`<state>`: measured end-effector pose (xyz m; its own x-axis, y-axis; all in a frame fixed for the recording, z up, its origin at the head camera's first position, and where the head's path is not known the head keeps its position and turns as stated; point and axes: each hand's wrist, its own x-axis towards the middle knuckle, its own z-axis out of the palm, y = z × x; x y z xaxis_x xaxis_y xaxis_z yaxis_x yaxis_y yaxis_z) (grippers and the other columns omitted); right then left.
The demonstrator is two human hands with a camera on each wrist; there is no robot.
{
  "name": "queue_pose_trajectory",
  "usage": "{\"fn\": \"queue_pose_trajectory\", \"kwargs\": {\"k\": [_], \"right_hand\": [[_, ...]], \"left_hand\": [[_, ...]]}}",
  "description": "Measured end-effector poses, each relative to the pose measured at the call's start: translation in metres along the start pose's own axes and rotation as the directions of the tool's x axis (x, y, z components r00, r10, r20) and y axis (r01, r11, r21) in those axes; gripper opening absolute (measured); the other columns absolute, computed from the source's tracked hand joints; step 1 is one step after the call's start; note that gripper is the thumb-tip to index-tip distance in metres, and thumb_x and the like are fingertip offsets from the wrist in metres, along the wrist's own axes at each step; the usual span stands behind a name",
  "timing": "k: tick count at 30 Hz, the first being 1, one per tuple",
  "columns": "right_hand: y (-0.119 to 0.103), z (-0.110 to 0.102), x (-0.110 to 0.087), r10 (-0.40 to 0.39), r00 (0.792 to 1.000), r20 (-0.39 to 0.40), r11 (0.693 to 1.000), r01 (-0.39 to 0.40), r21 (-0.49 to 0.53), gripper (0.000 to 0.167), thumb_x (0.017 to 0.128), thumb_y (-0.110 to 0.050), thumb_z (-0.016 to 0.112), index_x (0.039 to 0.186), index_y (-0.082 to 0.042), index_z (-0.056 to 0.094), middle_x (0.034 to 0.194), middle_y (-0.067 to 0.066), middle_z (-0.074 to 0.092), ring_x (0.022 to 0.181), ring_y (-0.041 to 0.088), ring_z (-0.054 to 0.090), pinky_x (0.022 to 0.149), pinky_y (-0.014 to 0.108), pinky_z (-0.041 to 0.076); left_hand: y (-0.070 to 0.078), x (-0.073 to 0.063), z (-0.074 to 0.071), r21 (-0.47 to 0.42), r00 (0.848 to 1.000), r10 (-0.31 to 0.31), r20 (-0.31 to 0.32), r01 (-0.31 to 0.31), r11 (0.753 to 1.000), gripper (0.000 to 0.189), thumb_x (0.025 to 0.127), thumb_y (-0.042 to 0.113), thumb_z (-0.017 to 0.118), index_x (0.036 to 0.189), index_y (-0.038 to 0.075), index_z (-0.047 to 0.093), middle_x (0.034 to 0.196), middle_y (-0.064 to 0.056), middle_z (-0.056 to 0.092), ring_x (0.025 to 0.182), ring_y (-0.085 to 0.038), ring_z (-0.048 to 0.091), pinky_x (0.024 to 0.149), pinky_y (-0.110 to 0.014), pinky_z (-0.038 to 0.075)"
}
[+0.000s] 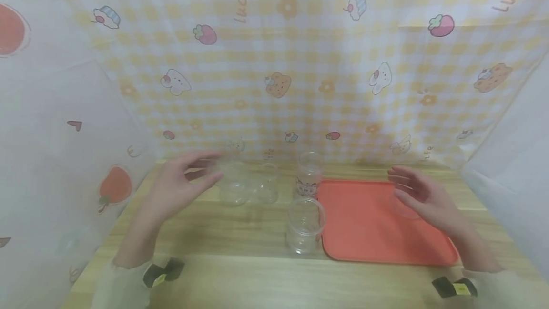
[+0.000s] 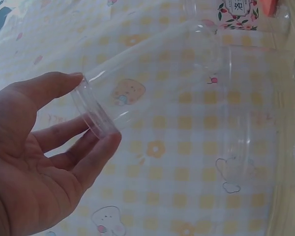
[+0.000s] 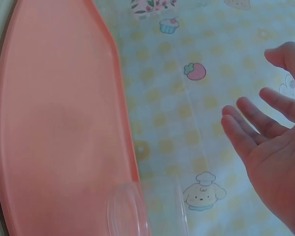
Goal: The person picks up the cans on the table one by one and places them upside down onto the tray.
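left hand [image 2: 34,169] pinches a clear cup [image 2: 147,76], probably light, slippery, best held by its rim; right hand [image 3: 279,157], loosely spread, holds nothing.

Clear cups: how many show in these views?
6: a held cup in the left hand, two upright cups nearby, a labelled cup and a front cup beside the tray, a tray cup partly behind the right hand. Others may be hidden.

— How many cups?
— Five plain clear plastic cups [image 1: 305,235], plus one clear plastic cup with a floral print [image 1: 308,187].
— Trays?
— One rectangular orange-red tray [image 1: 364,225], and one pale wood-grain bench [image 1: 240,275].
— Hands?
— Two: a bare left hand [image 1: 180,182], a bare right hand [image 1: 424,201].
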<state>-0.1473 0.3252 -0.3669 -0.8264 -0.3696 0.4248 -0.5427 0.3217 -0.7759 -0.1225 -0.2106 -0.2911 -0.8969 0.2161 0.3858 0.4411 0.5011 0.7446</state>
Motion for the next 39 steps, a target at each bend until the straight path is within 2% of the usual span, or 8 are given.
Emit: {"fn": "queue_pose_trajectory", "kwargs": {"k": [4,8,14,22,27,39], "right_hand": [[-0.001,0.004,0.003,-0.049,0.998,-0.037,0.994,0.053,0.095,0.053,0.089,0.026,0.057,0.140,0.017,0.042,0.135,0.005,0.061,0.124,0.016,0.058,0.097,0.023,0.050],[-0.002,0.009,0.007,-0.071,0.994,-0.084,0.990,0.080,0.115,0.048,0.090,0.026,0.056,0.136,0.018,0.046,0.132,0.008,0.063,0.122,0.018,0.059,0.097,0.023,0.050],[-0.002,0.017,0.014,-0.107,0.986,-0.127,0.980,0.126,0.154,0.045,0.089,0.028,0.054,0.133,0.020,0.048,0.129,0.009,0.064,0.120,0.020,0.062,0.096,0.025,0.051],[-0.004,0.025,0.018,-0.112,0.981,-0.160,0.973,0.141,0.183,0.043,0.090,0.027,0.053,0.133,0.020,0.048,0.128,0.012,0.065,0.118,0.022,0.063,0.096,0.026,0.051],[-0.004,0.028,0.019,-0.106,0.977,-0.187,0.968,0.145,0.204,0.041,0.091,0.026,0.053,0.131,0.020,0.048,0.126,0.013,0.065,0.116,0.024,0.064,0.096,0.028,0.052],[-0.006,0.037,0.026,-0.113,0.973,-0.203,0.954,0.163,0.251,0.039,0.093,0.024,0.053,0.131,0.020,0.049,0.125,0.015,0.066,0.116,0.024,0.065,0.096,0.031,0.053]], "left_hand": [[-0.008,0.001,0.005,-0.090,0.999,-0.012,-0.039,0.009,0.996,0.038,0.093,0.016,0.077,0.128,0.007,0.067,0.131,-0.007,0.062,0.115,-0.025,0.061,0.094,-0.028,0.053],[-0.015,0.002,0.012,-0.192,0.997,-0.017,-0.069,0.004,0.981,0.038,0.092,0.010,0.077,0.127,0.001,0.066,0.132,-0.010,0.061,0.117,-0.031,0.061,0.095,-0.028,0.053],[-0.020,0.003,0.019,-0.257,0.998,-0.022,-0.065,0.005,0.966,0.038,0.094,0.010,0.075,0.129,0.001,0.064,0.135,-0.010,0.060,0.119,-0.030,0.058,0.096,-0.029,0.052],[-0.022,0.005,0.026,-0.360,0.997,-0.050,-0.060,0.025,0.932,0.040,0.094,0.009,0.074,0.131,-0.003,0.062,0.137,-0.013,0.059,0.122,-0.038,0.056,0.096,-0.031,0.053],[-0.021,0.007,0.029,-0.377,0.994,-0.088,-0.065,0.057,0.925,0.040,0.095,0.010,0.074,0.131,-0.002,0.063,0.137,-0.011,0.059,0.121,-0.032,0.057,0.096,-0.030,0.053],[-0.034,0.007,0.036,-0.364,0.990,-0.118,-0.072,0.084,0.928,0.041,0.098,0.018,0.071,0.135,0.003,0.061,0.140,-0.006,0.058,0.120,-0.024,0.059,0.102,-0.031,0.049]]}}
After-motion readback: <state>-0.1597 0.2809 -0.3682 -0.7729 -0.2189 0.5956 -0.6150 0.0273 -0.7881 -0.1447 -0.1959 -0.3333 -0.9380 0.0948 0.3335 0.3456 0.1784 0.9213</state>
